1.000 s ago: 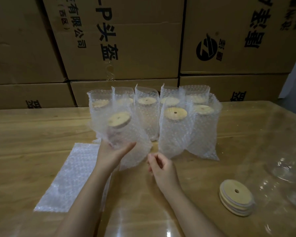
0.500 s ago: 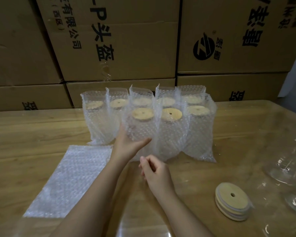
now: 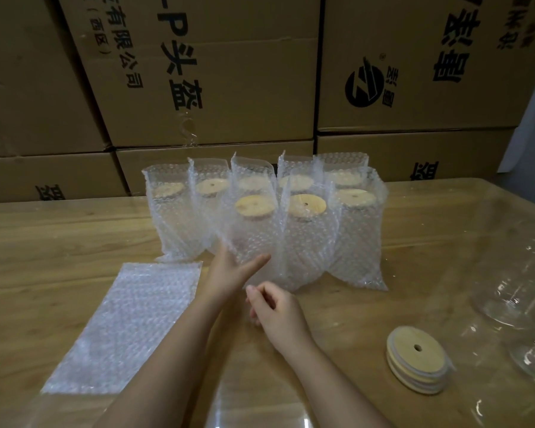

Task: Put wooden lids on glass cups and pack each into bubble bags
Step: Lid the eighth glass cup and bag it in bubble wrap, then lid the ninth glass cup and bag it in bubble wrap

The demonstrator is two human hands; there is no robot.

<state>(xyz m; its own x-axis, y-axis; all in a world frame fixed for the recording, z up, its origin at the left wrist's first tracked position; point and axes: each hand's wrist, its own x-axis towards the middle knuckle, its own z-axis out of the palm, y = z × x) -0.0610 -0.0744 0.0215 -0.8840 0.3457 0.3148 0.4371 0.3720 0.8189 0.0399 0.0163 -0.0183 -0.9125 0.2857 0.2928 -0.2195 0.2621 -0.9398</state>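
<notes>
Standing upright in its bubble bag, the front-left glass cup (image 3: pixel 254 239) is wearing a round wooden lid (image 3: pixel 255 207) with a small hole, and the bag's open top is rising above the lid. The left hand (image 3: pixel 229 270) is touching the lower left side of this bagged cup: its fingers are lying fairly straight against the bubble wrap and its thumb (image 3: pixel 258 261) is spreading wide across the bag's front, so the hand is resting against the bag rather than clutching it. The right hand (image 3: pixel 278 313) is hovering just in front of the bagged cup, clear of it, with its fingers curling loosely and holding nothing.

Seven more bagged cups (image 3: pixel 355 236) are crowding round the front-left cup, two touching in a row to its right and five lining up behind it, each showing a lid through the wrap. A flat pile of bubble bags (image 3: pixel 130 319) is lying to the cup's front left. A short stack of wooden lids (image 3: pixel 417 362) is sitting well to its front right, and bare glass cups (image 3: pixel 513 291), blurred, are lying farther right. All of this is resting on a wooden table (image 3: pixel 44 242), and printed cardboard cartons (image 3: pixel 229 88) are stacking up behind the cup.
</notes>
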